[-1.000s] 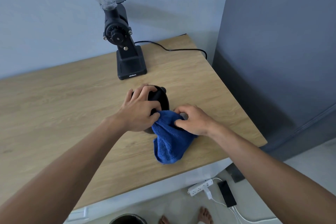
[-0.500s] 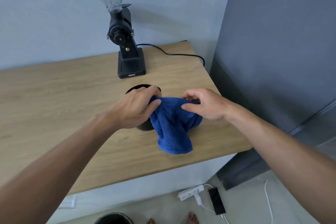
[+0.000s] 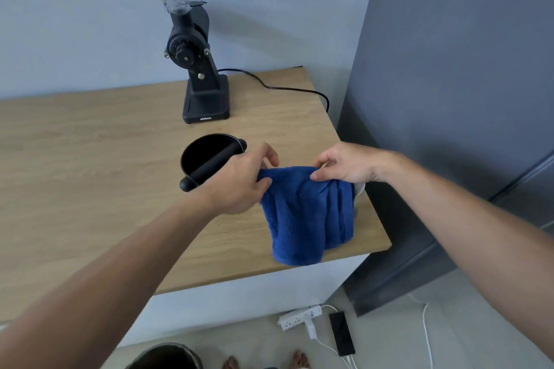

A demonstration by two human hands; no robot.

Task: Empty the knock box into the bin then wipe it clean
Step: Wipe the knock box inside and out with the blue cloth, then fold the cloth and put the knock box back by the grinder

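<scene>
A: Starting at the left, what sits on the desk (image 3: 75, 159)?

B: Bare wood there, then the black coffee grinder (image 3: 199, 69) at the far edge by the wall, its clear hopper on top.

A: And the knock box (image 3: 207, 159)?

B: Upright on the desk, nearer than the grinder, mouth facing up. Its knock bar (image 3: 214, 165) runs diagonally, from the near-left rim to the far-right rim. The inside looks dark; I cannot tell if it is clean.

A: The hands?

B: The left hand (image 3: 239, 186) is just right of the box, covering its near-right rim, and pinches the left top corner of a blue towel (image 3: 308, 216). The right hand (image 3: 344, 166) pinches the right top corner. The towel hangs between them, its lower edge near the desk's front edge.

A: Below?

B: A dark bin (image 3: 168, 356) on the floor, partly out of frame, and a white power strip (image 3: 299, 316) further right.
</scene>
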